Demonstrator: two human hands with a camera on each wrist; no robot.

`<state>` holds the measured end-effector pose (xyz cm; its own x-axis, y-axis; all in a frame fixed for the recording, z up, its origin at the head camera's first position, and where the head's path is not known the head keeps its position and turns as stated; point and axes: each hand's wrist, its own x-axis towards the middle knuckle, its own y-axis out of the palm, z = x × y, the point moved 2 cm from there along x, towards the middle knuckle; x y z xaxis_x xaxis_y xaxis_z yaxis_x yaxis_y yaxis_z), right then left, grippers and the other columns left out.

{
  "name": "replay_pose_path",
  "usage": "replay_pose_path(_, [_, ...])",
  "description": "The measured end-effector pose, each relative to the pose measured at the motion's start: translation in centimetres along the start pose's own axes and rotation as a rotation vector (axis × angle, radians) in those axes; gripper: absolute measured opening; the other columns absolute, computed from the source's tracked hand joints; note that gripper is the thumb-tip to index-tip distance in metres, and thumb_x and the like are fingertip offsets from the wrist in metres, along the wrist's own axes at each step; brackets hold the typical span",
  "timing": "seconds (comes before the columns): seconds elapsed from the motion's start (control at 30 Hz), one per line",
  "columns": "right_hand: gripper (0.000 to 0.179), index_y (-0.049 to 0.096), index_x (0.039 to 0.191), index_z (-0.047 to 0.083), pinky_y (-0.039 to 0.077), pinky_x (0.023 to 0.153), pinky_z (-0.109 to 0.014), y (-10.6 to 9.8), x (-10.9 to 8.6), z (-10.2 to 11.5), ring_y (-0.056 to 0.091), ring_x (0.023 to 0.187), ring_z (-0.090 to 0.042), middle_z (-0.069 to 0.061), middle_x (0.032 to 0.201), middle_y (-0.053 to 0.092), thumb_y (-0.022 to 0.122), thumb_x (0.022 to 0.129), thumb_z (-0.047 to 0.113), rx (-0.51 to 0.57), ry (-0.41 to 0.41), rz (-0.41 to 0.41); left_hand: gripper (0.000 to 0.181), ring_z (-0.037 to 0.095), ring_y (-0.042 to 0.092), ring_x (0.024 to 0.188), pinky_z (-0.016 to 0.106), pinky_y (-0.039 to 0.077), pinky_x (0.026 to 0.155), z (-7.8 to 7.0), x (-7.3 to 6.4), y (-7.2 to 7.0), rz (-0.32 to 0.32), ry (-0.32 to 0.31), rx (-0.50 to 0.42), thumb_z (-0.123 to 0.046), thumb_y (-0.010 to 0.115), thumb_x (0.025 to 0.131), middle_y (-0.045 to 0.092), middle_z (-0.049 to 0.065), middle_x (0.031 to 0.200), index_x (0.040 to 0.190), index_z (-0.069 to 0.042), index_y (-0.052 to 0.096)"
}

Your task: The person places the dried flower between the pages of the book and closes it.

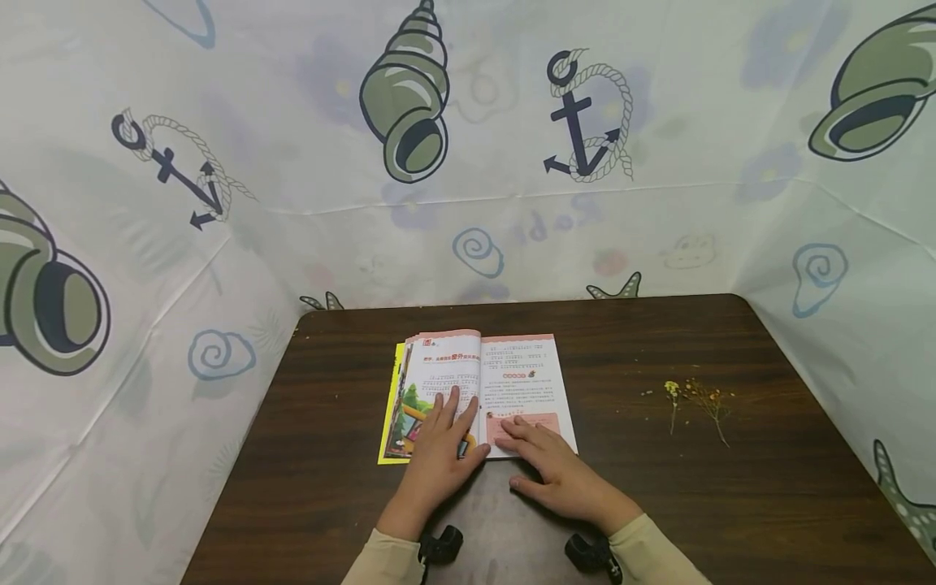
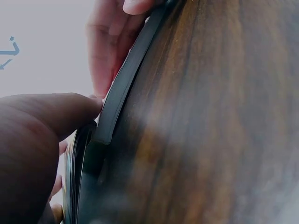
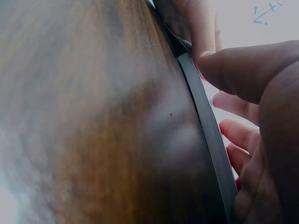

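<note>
An open book [image 1: 519,394] with printed, illustrated pages lies on the dark wooden table, a yellow edge [image 1: 392,414] showing at its left. My left hand [image 1: 442,451] rests on the lower left page, fingers spread and straight, thumb toward the spine. On the lower right page rests my right hand [image 1: 552,471], its fingers extended over a pink text box and its thumb below the book's bottom edge. In the left wrist view the page block [image 2: 126,79] appears edge-on beside the thumb. The right wrist view shows the book's edge [image 3: 208,126] under the fingers.
Small sprigs of dried yellow flowers [image 1: 705,400] lie on the table [image 1: 314,487] to the right, with tiny crumbs around them. A white cloth [image 1: 512,236] printed with shells and anchors hangs behind and at both sides. Black wrist cameras [image 1: 442,546] sit at both sleeves.
</note>
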<state>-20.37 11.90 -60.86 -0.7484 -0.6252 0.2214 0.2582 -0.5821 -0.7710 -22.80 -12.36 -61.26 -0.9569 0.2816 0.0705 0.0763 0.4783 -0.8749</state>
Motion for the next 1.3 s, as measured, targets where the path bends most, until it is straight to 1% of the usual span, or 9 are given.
replay_pose_path(0.3, [0.060, 0.059, 0.157, 0.016, 0.031, 0.127, -0.068, -0.1, -0.1, 0.0, 0.038, 0.163, -0.039, -0.011, 0.173, 0.045, 0.077, 0.102, 0.028, 0.005, -0.012, -0.005, 0.103, 0.043, 0.012, 0.171, 0.068, 0.023, 0.133, 0.2, 0.0, 0.2, 0.014, 0.030, 0.033, -0.065, 0.080, 0.092, 0.016, 0.012, 0.184, 0.174, -0.028, 0.030])
replay_pose_path(0.43, [0.057, 0.061, 0.155, 0.016, 0.032, 0.126, -0.068, -0.3, -0.2, -0.1, 0.038, 0.163, -0.040, -0.012, 0.173, 0.046, 0.077, 0.102, 0.025, 0.022, -0.011, -0.007, 0.105, 0.044, 0.013, 0.171, 0.069, 0.024, 0.132, 0.2, 0.0, 0.2, 0.000, 0.036, 0.022, -0.063, 0.084, 0.089, 0.018, 0.012, 0.184, 0.173, -0.027, 0.032])
replay_pose_path(0.53, [0.051, 0.063, 0.153, 0.017, 0.035, 0.125, -0.068, -0.4, -0.3, -0.4, 0.040, 0.162, -0.040, -0.010, 0.171, 0.049, 0.075, 0.104, 0.023, 0.063, 0.001, -0.017, 0.105, 0.043, 0.013, 0.171, 0.070, 0.025, 0.132, 0.2, 0.0, 0.2, -0.003, 0.024, 0.000, -0.062, 0.086, 0.088, 0.018, 0.010, 0.184, 0.173, -0.029, 0.034])
replay_pose_path(0.6, [0.045, 0.066, 0.150, 0.017, 0.039, 0.126, -0.060, -0.4, -0.4, -0.8, 0.045, 0.159, -0.036, -0.008, 0.166, 0.054, 0.073, 0.106, 0.021, 0.128, 0.030, -0.037, 0.105, 0.043, 0.014, 0.171, 0.070, 0.025, 0.132, 0.3, 0.1, 0.2, -0.007, 0.016, -0.023, -0.060, 0.088, 0.086, 0.020, 0.010, 0.184, 0.172, -0.029, 0.036])
replay_pose_path(0.77, [0.028, 0.072, 0.137, 0.013, 0.054, 0.112, -0.028, -1.4, -0.5, -1.8, 0.069, 0.131, -0.022, -0.003, 0.138, 0.074, 0.067, 0.110, 0.019, 0.374, 0.145, -0.150, 0.106, 0.043, 0.018, 0.170, 0.069, 0.026, 0.132, 0.3, 0.2, 0.1, -0.028, 0.006, -0.079, -0.055, 0.093, 0.082, 0.024, 0.010, 0.183, 0.170, -0.028, 0.041])
replay_pose_path(0.9, [0.020, 0.076, 0.125, 0.011, 0.059, 0.089, -0.022, -2.9, -1.0, -2.9, 0.073, 0.102, -0.016, -0.004, 0.111, 0.079, 0.066, 0.111, 0.021, 0.478, 0.290, -0.285, 0.106, 0.042, 0.018, 0.170, 0.066, 0.025, 0.133, 0.1, 0.1, 0.0, -0.038, 0.000, -0.094, -0.054, 0.094, 0.081, 0.024, 0.009, 0.183, 0.170, -0.027, 0.041])
replay_pose_path(1.0, [0.017, 0.077, 0.118, 0.009, 0.059, 0.076, -0.024, -4.2, -1.5, -3.9, 0.070, 0.088, -0.018, -0.008, 0.097, 0.076, 0.066, 0.110, 0.019, 0.475, 0.387, -0.406, 0.107, 0.041, 0.016, 0.171, 0.066, 0.024, 0.134, 0.1, 0.2, 0.0, -0.042, -0.004, -0.100, -0.054, 0.094, 0.081, 0.023, 0.008, 0.183, 0.170, -0.027, 0.041])
replay_pose_path(1.1, [0.016, 0.077, 0.115, 0.008, 0.056, 0.067, -0.025, -5.6, -2.2, -5.1, 0.068, 0.078, -0.020, -0.011, 0.091, 0.074, 0.066, 0.110, 0.018, 0.420, 0.470, -0.523, 0.107, 0.041, 0.016, 0.171, 0.067, 0.024, 0.133, 0.0, 0.1, 0.0, -0.044, -0.007, -0.112, -0.054, 0.094, 0.081, 0.023, 0.008, 0.183, 0.170, -0.028, 0.042])
replay_pose_path(1.3, [0.022, 0.075, 0.118, 0.005, 0.051, 0.063, -0.024, -8.0, -4.4, -7.3, 0.063, 0.072, -0.016, -0.016, 0.092, 0.073, 0.064, 0.112, 0.023, 0.324, 0.639, -0.692, 0.106, 0.040, 0.016, 0.171, 0.067, 0.024, 0.134, 0.1, 0.0, 0.0, -0.043, -0.008, -0.112, -0.055, 0.094, 0.081, 0.024, 0.007, 0.183, 0.170, -0.029, 0.041])
